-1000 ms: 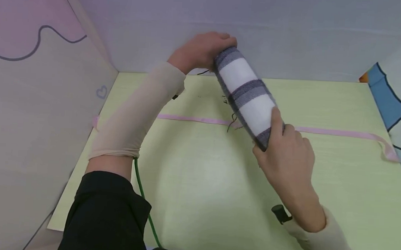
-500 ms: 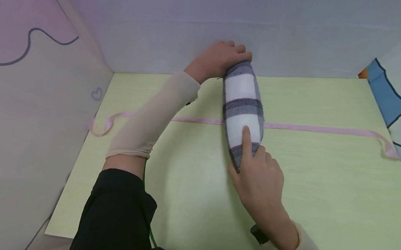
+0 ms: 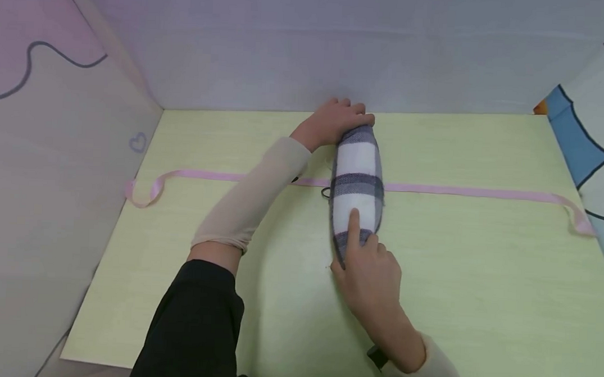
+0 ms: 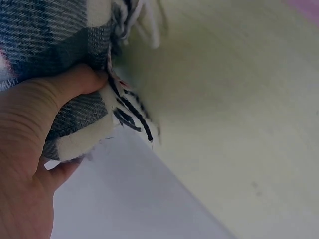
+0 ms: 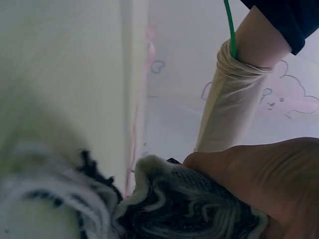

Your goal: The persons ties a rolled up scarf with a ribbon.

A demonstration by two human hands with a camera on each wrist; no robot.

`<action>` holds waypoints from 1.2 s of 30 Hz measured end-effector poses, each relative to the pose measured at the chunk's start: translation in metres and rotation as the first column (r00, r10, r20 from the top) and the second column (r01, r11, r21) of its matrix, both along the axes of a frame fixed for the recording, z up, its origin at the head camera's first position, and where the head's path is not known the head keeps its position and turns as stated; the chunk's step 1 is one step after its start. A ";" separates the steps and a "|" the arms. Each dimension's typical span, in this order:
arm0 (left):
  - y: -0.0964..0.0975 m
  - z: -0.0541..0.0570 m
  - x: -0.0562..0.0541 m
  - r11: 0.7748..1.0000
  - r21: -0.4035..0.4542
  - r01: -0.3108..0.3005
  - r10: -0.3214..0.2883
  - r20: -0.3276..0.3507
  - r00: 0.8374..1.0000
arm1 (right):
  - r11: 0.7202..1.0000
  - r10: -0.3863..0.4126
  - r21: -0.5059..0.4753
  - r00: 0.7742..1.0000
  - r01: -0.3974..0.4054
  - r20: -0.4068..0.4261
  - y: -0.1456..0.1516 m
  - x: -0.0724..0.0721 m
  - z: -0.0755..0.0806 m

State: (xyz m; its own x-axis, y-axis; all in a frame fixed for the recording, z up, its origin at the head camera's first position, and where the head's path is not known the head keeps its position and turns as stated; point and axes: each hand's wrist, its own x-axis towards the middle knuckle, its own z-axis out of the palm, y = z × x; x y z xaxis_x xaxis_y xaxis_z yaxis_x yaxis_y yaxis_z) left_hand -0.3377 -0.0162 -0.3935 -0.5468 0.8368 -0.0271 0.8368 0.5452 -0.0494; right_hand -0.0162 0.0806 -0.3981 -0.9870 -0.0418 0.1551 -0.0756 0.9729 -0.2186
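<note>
Head: folded checked cloth [image 3: 357, 168] near centre, long axis 12–6, crossing over pink ribbon [image 3: 464, 191], which runs 9–3 on the pale table [image 3: 479, 308]. Left hand [image 3: 335, 123] grips the cloth's 12 o'clock end. Right hand [image 3: 371, 278] grips the 6 o'clock end, index finger laid along the top face, pointing 12. Can't tell if cloth touches table.

Left wrist: cloth at 10–11 o'clock, thumb on the checked face, fingertips partly visible on the far side. Dark fringe [image 4: 137, 112] trails off the edge towards 5.

Right wrist: rolled-up layers at 6, hand closed over them at 4, fringe blurred at 7. Left arm's pale sleeve [image 5: 232, 107] at 1.
</note>
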 end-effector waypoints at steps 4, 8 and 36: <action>0.001 -0.009 0.001 1.000 0.020 -0.004 0.004 0.031 1.000 | 1.000 0.006 0.014 1.000 -0.006 -0.003 -0.001 0.001 -0.008; 0.002 -0.011 0.003 0.999 0.038 -0.013 0.012 0.032 0.999 | 0.999 0.010 0.034 1.000 -0.009 -0.030 0.000 0.002 -0.010; -0.057 -0.026 0.076 0.798 0.069 -0.598 0.534 0.378 0.756 | 0.868 0.438 -0.477 0.665 -0.137 0.605 0.106 -0.047 0.037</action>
State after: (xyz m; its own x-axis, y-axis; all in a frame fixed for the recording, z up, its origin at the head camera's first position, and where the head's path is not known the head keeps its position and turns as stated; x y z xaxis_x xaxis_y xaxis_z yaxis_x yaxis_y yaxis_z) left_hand -0.2622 -0.0734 -0.4196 -0.9070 0.3835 -0.1739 0.3195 0.8958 0.3090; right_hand -0.0634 0.1869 -0.3612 -0.7647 -0.4318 -0.4783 -0.0232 0.7602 -0.6492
